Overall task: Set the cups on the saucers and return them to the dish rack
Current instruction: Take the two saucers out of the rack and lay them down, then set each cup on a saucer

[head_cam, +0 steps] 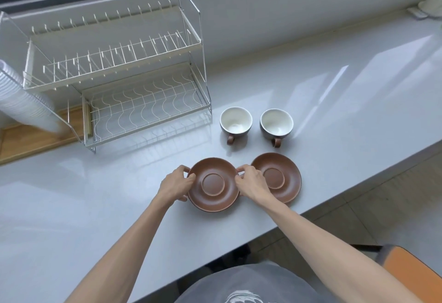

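Observation:
Two brown saucers lie side by side near the counter's front edge. My left hand point(176, 185) grips the left rim of the left saucer point(213, 184), and my right hand point(251, 183) grips its right rim, partly covering the right saucer point(285, 173). Behind them stand two upright cups, white inside with brown handles pointing toward me: the left cup point(235, 123) and the right cup point(276, 125). The two-tier wire dish rack point(143, 82) stands at the back left with nothing on its shelves.
The grey counter point(334, 101) ends in an edge that runs diagonally at the right. A stack of white disposable cups point(24, 101) lies on a wooden tray point(31, 140) left of the rack. An orange chair point(411, 271) sits at lower right.

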